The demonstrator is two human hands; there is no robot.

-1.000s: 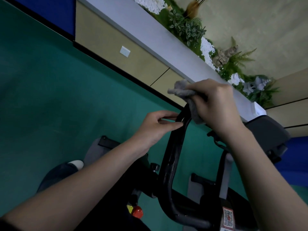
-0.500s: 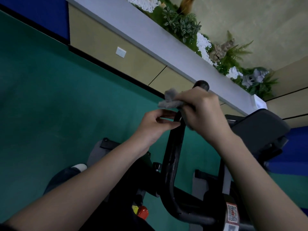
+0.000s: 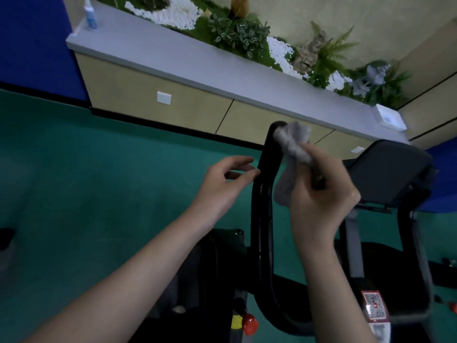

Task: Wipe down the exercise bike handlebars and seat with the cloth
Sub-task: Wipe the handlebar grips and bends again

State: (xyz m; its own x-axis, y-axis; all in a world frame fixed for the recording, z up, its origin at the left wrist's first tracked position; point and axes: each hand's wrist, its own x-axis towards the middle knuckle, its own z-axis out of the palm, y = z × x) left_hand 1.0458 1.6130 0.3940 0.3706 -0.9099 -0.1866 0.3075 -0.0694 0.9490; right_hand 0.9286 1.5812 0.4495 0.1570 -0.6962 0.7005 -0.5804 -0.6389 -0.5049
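The grey cloth is lying bunched against the upper tip of the black handlebar, with its loose end hanging just right of the bar. The right hand is gripping the cloth, fingers curled round its lower part. The left hand is holding nothing. Its fingers are loosely bent, and the fingertips are reaching the handlebar's left edge; contact cannot be confirmed. Right of the handlebar, a dark console panel is sitting on its post. Below the handlebar's bend a red knob is showing, and to its lower right a QR sticker. Behind the handlebar's tip, a grey ledge is carrying plants.
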